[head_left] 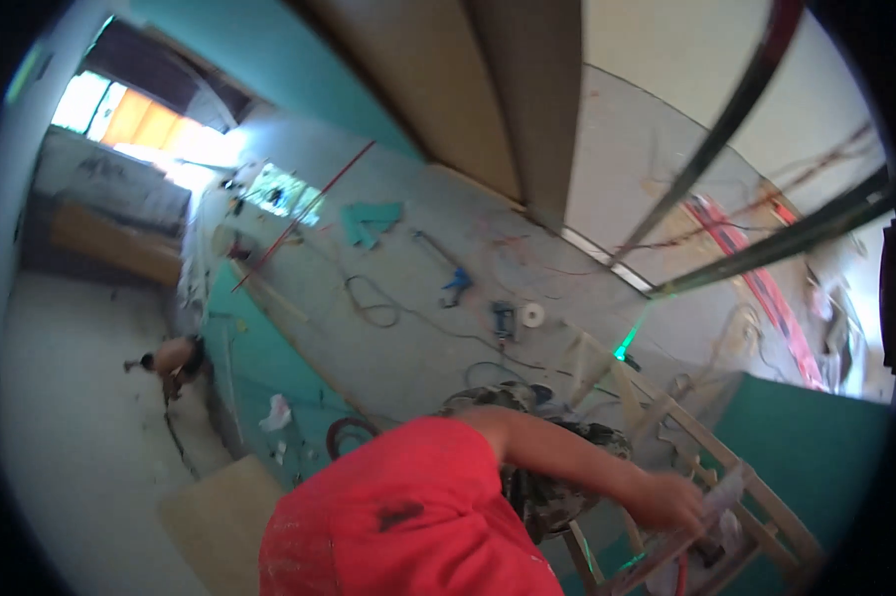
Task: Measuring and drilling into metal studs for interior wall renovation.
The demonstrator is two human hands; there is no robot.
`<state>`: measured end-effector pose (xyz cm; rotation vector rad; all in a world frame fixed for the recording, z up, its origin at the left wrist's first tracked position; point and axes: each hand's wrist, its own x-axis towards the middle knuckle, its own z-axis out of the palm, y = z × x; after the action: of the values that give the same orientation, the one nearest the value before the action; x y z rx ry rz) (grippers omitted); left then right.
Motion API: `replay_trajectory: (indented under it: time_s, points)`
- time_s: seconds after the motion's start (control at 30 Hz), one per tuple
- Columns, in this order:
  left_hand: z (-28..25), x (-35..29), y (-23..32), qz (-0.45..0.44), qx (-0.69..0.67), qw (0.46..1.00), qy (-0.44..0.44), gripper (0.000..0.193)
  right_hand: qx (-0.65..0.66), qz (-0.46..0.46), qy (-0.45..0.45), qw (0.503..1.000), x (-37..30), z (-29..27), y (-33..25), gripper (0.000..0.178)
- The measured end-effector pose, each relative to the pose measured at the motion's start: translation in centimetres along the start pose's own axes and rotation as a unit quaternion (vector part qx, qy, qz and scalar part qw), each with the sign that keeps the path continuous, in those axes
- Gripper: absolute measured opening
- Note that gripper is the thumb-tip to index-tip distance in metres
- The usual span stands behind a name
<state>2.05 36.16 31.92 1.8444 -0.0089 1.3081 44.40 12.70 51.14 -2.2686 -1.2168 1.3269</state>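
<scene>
My left hand (674, 503) reaches across to the lower right, out of a red sleeve (398, 507). Its fingers look closed around a pale rail (723, 497) of a wooden frame (766, 512) made of narrow slats; blur softens the grip. Just below the hand, something dark and a red strip lie among the slats, too unclear to name. Under my forearm show camouflage trousers (557, 477) and a dark shoe (540, 392). My right hand is out of sight.
A blue power tool (455, 285), another tool (505, 320), a white roll (533, 315) and cables lie on the grey floor. Green boards (269, 368) stand left and right. Metal studs (736, 109) rise at upper right. Another person (175, 358) works far left.
</scene>
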Motion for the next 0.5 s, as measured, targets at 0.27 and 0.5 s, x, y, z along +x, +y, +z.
replay_trajectory:
  time_s: [0.27,0.5]
  points:
    - [-31.1,-53.4,18.4,-0.841,0.368,0.349,-0.188,0.022,-0.109,-0.017,-0.132,0.985,13.7,12.8,-6.4,0.037]
    - [-25.4,-75.5,37.2,-0.897,0.296,0.313,-0.099,0.028,-0.199,-0.003,-0.168,0.965,15.8,36.8,-9.8,0.036]
